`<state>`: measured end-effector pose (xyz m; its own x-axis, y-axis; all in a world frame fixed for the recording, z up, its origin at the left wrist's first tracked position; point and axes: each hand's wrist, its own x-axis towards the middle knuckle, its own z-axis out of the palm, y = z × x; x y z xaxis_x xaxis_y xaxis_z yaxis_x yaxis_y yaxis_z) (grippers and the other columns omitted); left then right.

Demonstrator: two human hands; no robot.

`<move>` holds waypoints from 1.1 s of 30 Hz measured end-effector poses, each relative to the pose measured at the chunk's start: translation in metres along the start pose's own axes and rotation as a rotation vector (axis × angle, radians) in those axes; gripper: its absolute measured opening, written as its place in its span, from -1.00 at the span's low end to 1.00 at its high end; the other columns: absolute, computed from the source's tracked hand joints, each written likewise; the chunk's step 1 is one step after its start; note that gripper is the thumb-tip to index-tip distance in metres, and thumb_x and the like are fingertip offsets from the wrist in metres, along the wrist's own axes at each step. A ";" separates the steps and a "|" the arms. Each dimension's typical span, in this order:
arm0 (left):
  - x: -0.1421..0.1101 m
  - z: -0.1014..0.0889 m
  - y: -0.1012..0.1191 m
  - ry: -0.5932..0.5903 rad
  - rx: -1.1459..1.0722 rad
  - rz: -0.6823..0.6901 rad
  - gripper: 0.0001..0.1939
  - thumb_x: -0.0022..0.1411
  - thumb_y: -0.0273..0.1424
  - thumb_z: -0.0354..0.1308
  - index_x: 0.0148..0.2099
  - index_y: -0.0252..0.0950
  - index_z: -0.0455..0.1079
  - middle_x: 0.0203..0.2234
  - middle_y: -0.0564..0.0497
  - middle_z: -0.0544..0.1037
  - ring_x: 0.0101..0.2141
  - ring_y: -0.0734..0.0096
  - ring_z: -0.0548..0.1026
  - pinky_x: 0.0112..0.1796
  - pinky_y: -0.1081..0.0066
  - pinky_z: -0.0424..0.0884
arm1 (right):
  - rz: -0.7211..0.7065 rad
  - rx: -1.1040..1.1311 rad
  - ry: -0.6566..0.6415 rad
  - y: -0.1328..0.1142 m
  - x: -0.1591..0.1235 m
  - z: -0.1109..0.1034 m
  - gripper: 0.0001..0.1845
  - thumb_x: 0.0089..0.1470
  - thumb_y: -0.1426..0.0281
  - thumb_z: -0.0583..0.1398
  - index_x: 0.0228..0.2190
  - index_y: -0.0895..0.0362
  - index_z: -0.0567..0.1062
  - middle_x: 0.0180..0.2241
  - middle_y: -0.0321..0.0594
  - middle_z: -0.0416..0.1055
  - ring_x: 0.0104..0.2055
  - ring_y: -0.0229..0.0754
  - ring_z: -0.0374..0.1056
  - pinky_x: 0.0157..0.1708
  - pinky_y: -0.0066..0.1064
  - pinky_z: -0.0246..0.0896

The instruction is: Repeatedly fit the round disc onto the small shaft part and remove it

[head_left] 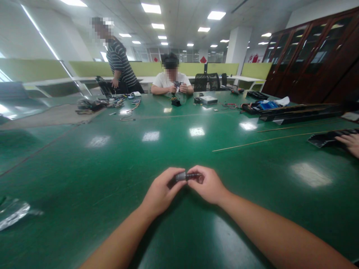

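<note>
My left hand is closed round a short grey cylinder, thumb and fingers on either side of it. From the cylinder's right end runs a thin, dark, ridged shaft. My right hand pinches that shaft between thumb and fingertips. Both hands are close together over the near middle of the green tabletop. The exact kind of the part is too small to make out, and my fingers cover some of it.
Across the table a person handles a small dark device; another person stands at left. At right, a co-worker's hand rests on a black channel. A thin rod lies nearby. Crumpled clear plastic sits at left.
</note>
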<state>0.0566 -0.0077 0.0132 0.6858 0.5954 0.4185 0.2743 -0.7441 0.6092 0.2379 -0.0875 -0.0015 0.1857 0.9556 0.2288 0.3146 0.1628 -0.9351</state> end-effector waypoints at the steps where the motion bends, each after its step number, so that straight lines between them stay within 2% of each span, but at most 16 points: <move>1: 0.000 0.000 0.000 -0.001 0.001 -0.002 -0.72 0.32 -0.27 0.15 0.05 -0.19 0.42 -0.12 -0.04 0.53 -0.11 0.30 0.50 -0.04 0.30 0.45 | 0.004 0.019 -0.002 0.001 0.000 0.000 -0.84 0.00 0.43 0.25 -0.29 0.14 0.55 -0.35 -0.24 0.54 -0.39 -0.22 0.40 -0.34 -0.42 0.30; 6: -0.001 0.000 0.000 -0.018 -0.001 -0.025 -0.71 0.34 -0.26 0.12 0.07 -0.19 0.40 -0.09 -0.04 0.53 -0.10 0.31 0.49 -0.03 0.30 0.44 | 0.020 0.080 -0.001 0.002 0.001 0.000 -0.85 0.00 0.41 0.27 -0.31 0.16 0.55 -0.33 -0.21 0.56 -0.33 -0.18 0.45 -0.26 -0.37 0.35; 15: -0.002 -0.002 0.005 -0.035 0.040 -0.023 -0.70 0.36 -0.25 0.08 0.09 -0.18 0.37 -0.08 -0.04 0.51 -0.09 0.30 0.48 -0.05 0.31 0.41 | 0.042 0.119 -0.009 0.001 0.003 -0.001 -0.87 -0.04 0.40 0.30 -0.36 0.16 0.56 -0.34 -0.19 0.57 -0.32 -0.16 0.47 -0.22 -0.34 0.37; 33: -0.002 -0.002 0.005 -0.005 0.108 -0.020 -0.67 0.35 -0.22 0.07 0.09 -0.21 0.38 -0.08 -0.08 0.53 -0.10 0.27 0.51 -0.07 0.29 0.45 | 0.041 0.131 0.003 0.001 0.005 -0.002 -0.87 -0.06 0.38 0.30 -0.39 0.17 0.55 -0.42 -0.24 0.54 -0.37 -0.19 0.44 -0.27 -0.36 0.35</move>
<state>0.0554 -0.0124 0.0167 0.6825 0.6094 0.4035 0.3588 -0.7603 0.5415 0.2414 -0.0831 -0.0006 0.1986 0.9614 0.1903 0.1825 0.1545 -0.9710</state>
